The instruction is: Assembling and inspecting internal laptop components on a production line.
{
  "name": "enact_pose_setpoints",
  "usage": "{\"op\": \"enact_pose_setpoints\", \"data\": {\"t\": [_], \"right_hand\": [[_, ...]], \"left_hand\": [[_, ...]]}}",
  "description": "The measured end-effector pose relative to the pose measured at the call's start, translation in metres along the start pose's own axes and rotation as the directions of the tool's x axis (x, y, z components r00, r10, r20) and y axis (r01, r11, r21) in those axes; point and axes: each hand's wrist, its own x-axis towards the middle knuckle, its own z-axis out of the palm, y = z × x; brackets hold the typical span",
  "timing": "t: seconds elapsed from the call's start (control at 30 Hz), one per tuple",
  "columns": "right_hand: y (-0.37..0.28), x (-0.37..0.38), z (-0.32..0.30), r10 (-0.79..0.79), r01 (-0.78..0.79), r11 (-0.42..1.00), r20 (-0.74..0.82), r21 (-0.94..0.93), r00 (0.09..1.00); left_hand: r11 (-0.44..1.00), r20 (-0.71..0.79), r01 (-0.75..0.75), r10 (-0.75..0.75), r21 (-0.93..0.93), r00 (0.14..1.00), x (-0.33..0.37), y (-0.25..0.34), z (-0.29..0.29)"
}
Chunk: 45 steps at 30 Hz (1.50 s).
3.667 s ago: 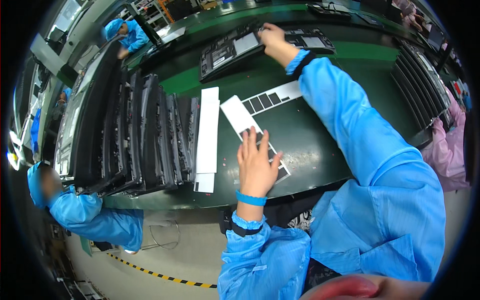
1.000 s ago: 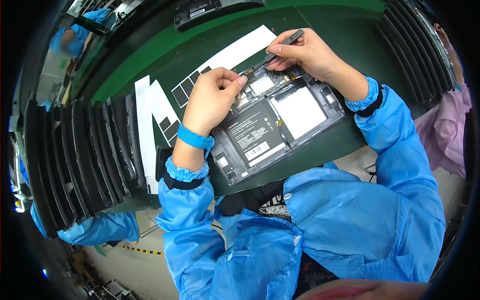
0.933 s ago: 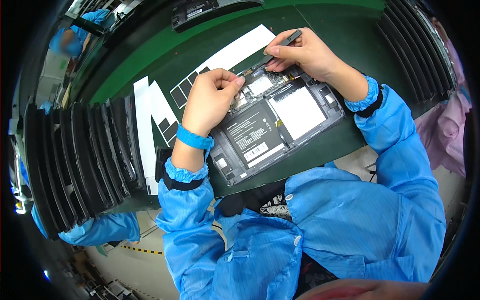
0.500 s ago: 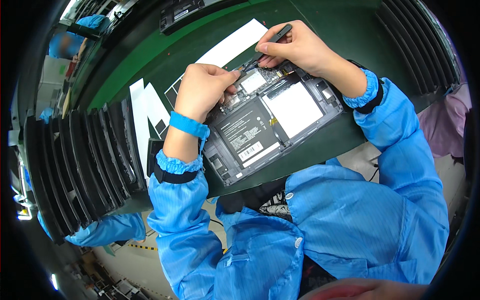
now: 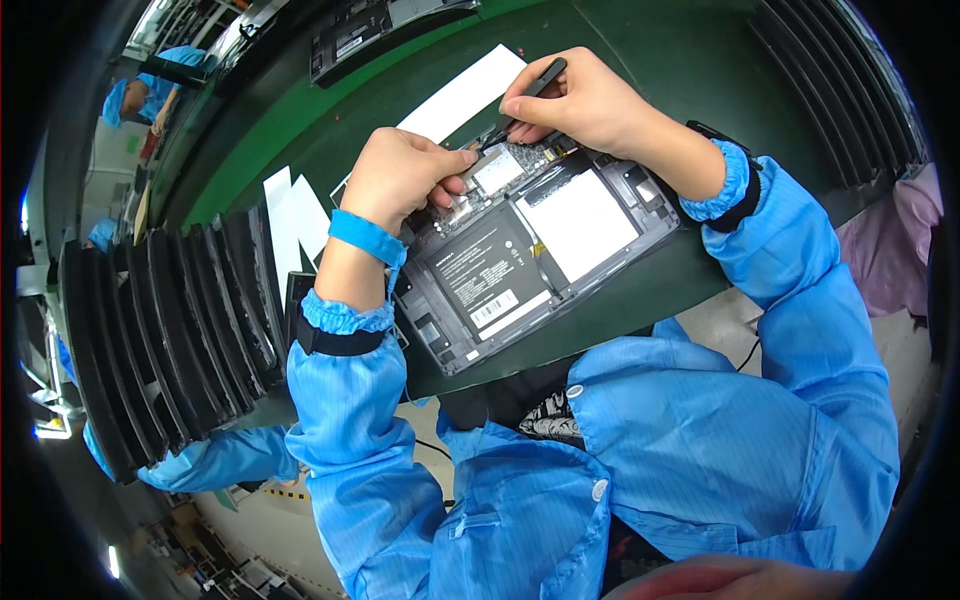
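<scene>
An opened tablet (image 5: 597, 262) lies tilted on the dark green bench, its inside facing up. It shows a dark battery (image 5: 487, 262) with a printed label, a white sheet (image 5: 578, 228) beside it and a circuit board (image 5: 520, 165) along the far edge. My right hand (image 5: 585, 100) grips black tweezers (image 5: 545, 80), their tips pointing down at the board's far edge. At the board's left end is my left hand (image 5: 405, 175), thumb and forefinger pinched close to the tweezer tips. Whatever lies between those fingertips is too small to make out.
Black slotted racks stand at the left (image 5: 165, 340) and the far right (image 5: 825, 95). White strips (image 5: 465, 95) lie behind the tablet, with more paper pieces (image 5: 292, 215) to its left. Another open device (image 5: 385, 35) sits at the back. A co-worker's blue sleeve (image 5: 215, 460) shows lower left.
My right hand and the tweezers have come slightly left and down, closer to my left fingertips. The whole view has shifted a little.
</scene>
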Motion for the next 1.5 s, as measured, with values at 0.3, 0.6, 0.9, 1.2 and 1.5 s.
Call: {"op": "enact_pose_setpoints", "data": {"t": [0.3,0.6,0.9,1.2,1.5], "right_hand": [[-0.002,0.000,0.000,-0.017,0.018,0.999,-0.019,0.044,1.000],[0.001,-0.001,0.000,-0.023,0.023,1.000,0.008,0.018,1.000],[-0.001,0.000,-0.005,-0.028,0.029,0.999,0.018,-0.037,0.999],[0.011,0.003,0.000,-0.029,0.072,0.955,-0.153,0.288,0.988],[-0.080,0.010,0.086,-0.118,0.121,0.992,0.106,-0.025,0.987]], "left_hand": [[0.999,0.027,0.024,-0.022,-0.048,0.999,0.001,-0.001,-0.002],[0.999,0.048,0.037,-0.039,0.039,0.998,0.003,0.003,-0.003],[0.952,0.059,0.073,-0.095,0.297,0.994,0.018,0.013,-0.007],[0.920,-0.158,-0.379,0.390,0.095,0.907,-0.037,-0.026,-0.016],[0.730,-0.465,-0.143,0.560,0.668,0.686,-0.114,-0.178,-0.025]]}}
